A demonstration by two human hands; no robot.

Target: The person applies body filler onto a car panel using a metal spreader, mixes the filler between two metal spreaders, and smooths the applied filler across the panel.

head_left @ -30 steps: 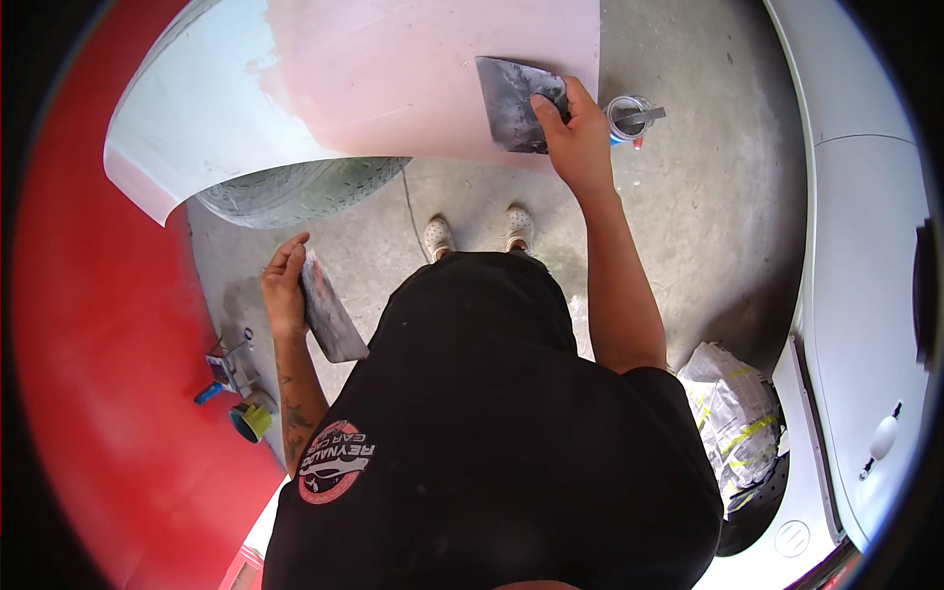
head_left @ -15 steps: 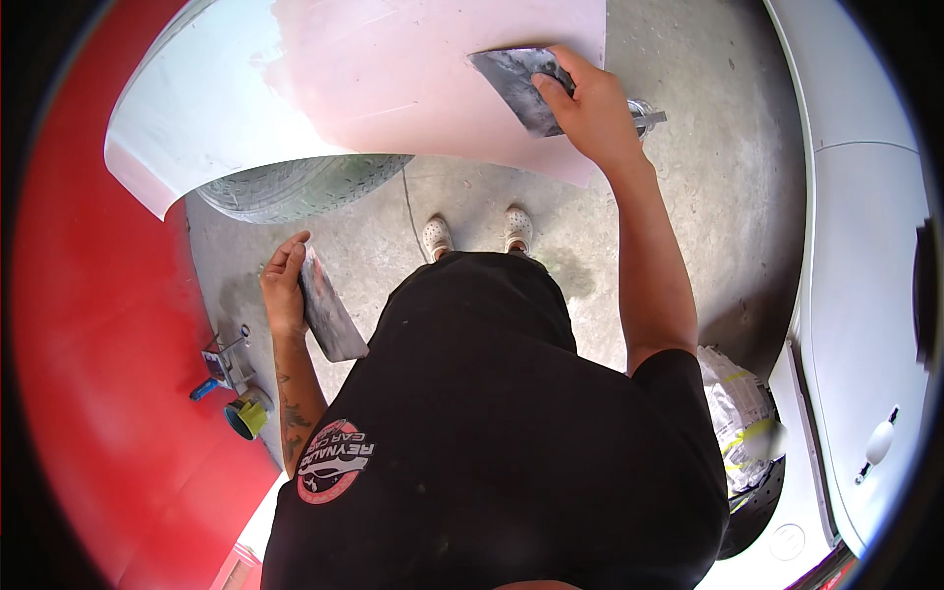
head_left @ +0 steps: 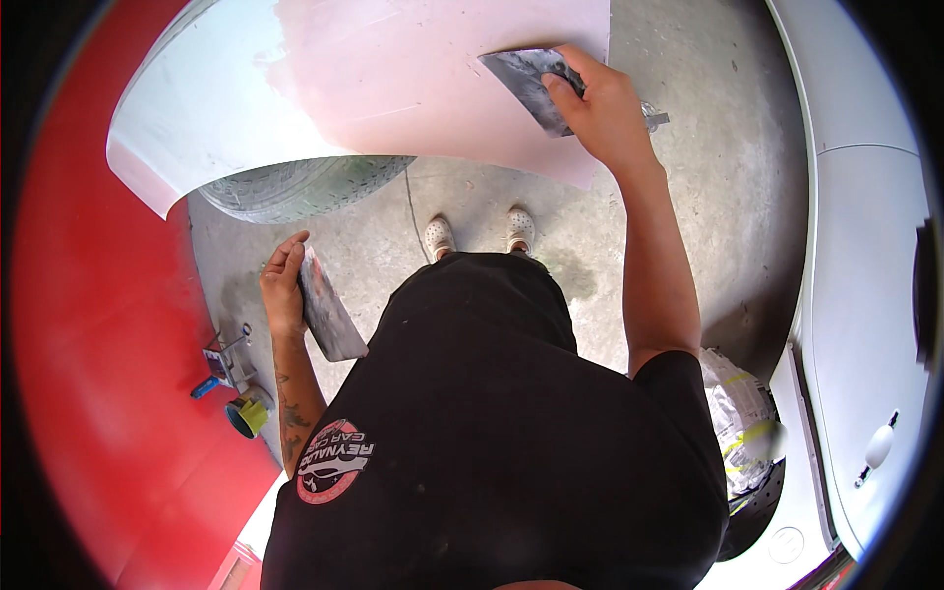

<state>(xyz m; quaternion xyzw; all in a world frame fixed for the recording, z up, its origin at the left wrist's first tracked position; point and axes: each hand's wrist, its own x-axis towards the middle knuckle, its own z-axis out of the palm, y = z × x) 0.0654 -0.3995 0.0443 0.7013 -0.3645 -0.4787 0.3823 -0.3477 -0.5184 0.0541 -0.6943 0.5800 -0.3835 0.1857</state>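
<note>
Against the right end of a car fender [head_left: 393, 74], which is part white and part pale pink, my right hand [head_left: 610, 113] holds a flat dark spreader [head_left: 526, 84] smeared with grey and white. The thumb lies on its face, and the far fingers are partly hidden. Lower and to the left, my left hand [head_left: 285, 285] pinches a second flat, rectangular plate [head_left: 331, 307], tilted and smeared grey with some reddish marks. That plate is beside my black shirt, apart from the fender.
A tyre [head_left: 305, 187] shows beneath the fender arch. A small stand [head_left: 231, 364] and a can with a yellow-green piece [head_left: 251, 413] are by the red panel [head_left: 108, 393] at left. A white car door [head_left: 865, 246] is at right, near a paper-covered wheel [head_left: 737, 423].
My right hand and its spreader have shifted slightly to the right along the fender. The left hand and its plate stay almost where they were.
</note>
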